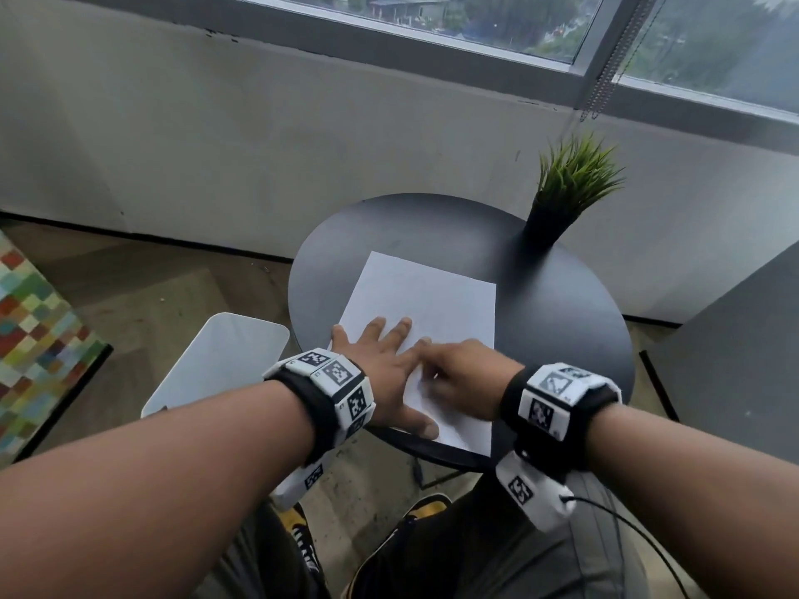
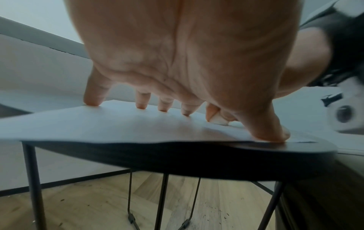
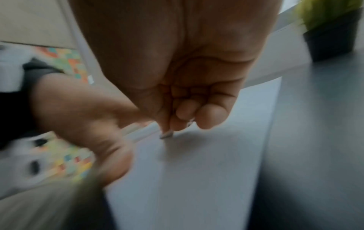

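Left hand lies flat and spread wide on the paper - fingers straight, tips and thumb pressing down, nothing gripped. Right hand sits just beside it, touching its inner edge, with the fingers curled tight into the palm. One nail tip is pushed onto the sheet and nothing shows held inside the fist. A raised white edge of paper runs between the two hands, right at the nail - too blurred to say more.

The paper's near part is under both hands, its far part lies bare beyond the left fingertips, and it rests on the table, reaching the rim below the wrists. The plant stands well beyond the right hand, off the paper. The rug is on the floor far out past the left arm.
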`<control>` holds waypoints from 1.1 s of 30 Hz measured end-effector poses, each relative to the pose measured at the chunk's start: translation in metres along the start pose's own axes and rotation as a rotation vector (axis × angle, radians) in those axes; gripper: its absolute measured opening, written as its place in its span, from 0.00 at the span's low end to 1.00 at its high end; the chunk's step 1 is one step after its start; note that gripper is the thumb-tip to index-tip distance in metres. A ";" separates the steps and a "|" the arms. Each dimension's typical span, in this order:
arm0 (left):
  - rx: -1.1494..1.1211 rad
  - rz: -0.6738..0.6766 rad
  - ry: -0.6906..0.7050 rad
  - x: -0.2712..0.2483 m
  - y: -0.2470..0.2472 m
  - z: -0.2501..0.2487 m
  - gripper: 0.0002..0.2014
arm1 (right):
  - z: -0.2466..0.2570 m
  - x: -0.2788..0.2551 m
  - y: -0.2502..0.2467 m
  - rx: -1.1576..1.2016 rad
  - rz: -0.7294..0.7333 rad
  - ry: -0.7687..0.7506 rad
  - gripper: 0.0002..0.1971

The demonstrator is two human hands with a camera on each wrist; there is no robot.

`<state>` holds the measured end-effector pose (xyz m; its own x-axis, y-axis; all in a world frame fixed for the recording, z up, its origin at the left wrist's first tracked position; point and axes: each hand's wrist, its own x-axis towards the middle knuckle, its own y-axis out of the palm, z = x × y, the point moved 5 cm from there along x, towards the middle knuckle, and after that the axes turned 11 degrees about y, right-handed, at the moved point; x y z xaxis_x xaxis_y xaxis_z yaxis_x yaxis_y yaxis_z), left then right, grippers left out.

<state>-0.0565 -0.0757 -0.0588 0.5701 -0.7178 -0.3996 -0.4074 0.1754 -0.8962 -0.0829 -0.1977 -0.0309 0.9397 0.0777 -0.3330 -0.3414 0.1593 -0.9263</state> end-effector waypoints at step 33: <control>0.027 0.044 -0.014 -0.003 -0.003 -0.002 0.60 | -0.024 0.001 -0.007 0.074 -0.058 0.104 0.02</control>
<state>-0.0585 -0.0756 -0.0544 0.5618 -0.6999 -0.4411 -0.4128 0.2249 -0.8826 -0.0793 -0.2222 -0.0288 0.9536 -0.0355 -0.2989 -0.2829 0.2328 -0.9304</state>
